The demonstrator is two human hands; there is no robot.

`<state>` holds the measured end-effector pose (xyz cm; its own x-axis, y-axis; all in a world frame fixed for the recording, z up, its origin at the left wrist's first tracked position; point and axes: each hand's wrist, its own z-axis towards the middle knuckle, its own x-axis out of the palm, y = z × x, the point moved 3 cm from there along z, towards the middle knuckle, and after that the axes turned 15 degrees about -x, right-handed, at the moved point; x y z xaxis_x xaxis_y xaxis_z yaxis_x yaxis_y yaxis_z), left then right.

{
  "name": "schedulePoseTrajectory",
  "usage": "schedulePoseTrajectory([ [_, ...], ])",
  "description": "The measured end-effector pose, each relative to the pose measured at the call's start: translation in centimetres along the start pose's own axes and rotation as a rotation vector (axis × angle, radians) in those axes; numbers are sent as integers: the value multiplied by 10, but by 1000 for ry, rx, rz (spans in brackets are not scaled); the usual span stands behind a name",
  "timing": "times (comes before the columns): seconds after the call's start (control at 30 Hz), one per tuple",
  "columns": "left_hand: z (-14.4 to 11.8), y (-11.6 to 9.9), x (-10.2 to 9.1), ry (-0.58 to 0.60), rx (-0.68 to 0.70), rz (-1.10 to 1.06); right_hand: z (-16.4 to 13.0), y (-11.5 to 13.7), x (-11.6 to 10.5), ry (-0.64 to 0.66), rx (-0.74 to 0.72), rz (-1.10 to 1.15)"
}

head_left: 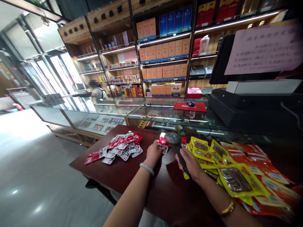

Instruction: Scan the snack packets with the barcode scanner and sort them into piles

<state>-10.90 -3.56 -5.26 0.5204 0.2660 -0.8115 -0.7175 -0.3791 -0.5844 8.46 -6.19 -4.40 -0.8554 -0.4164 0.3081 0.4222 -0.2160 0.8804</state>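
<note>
My right hand (190, 162) is wrapped round the handle of a black barcode scanner (174, 138), whose head points left and shows a small green light. In front of it, my left hand (153, 154) pinches a small red and white snack packet (163, 143), lit brightly at its top edge. To the left of that hand lies a heap of similar red and white packets (124, 145) on the dark red-brown table (151, 192). Yellow snack packs (236, 178) with clear windows are piled right of my right hand. Beyond them lie orange-red packets (255, 154).
A glass display counter (139, 110) runs behind the table, with a mouse (190, 103) on a red mat (180, 106). At right stands a monitor (220, 63) with a pink paper sign (262, 50). Shelves of boxes (165, 50) line the wall. A person (98, 91) is behind the far counter.
</note>
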Motion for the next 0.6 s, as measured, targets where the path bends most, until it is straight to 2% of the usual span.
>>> schedulePoseTrajectory([
  [0.1, 1, 0, 6, 38, 21, -69, -1, 0, 1, 17, 7, -16],
  [0.23, -4, -9, 6, 111, 265, -174, -3, 0, 3, 23, 33, -33],
  [0.3, -5, -9, -4, 23, 306, -109, -4, 1, 3, 18, 39, -36],
  [0.37, -2, -1, -21, -173, 196, 7, -4, 1, 3, 12, 42, -35],
  [0.47, 4, 20, -47, -410, -92, 179, -5, 1, 3, -1, 59, -31],
  [0.53, 9, 33, -58, -448, -234, 268, -6, 1, 3, -6, 66, -31],
  [0.6, 13, 44, -63, -417, -322, 330, -6, 2, 4, -6, 63, -32],
])
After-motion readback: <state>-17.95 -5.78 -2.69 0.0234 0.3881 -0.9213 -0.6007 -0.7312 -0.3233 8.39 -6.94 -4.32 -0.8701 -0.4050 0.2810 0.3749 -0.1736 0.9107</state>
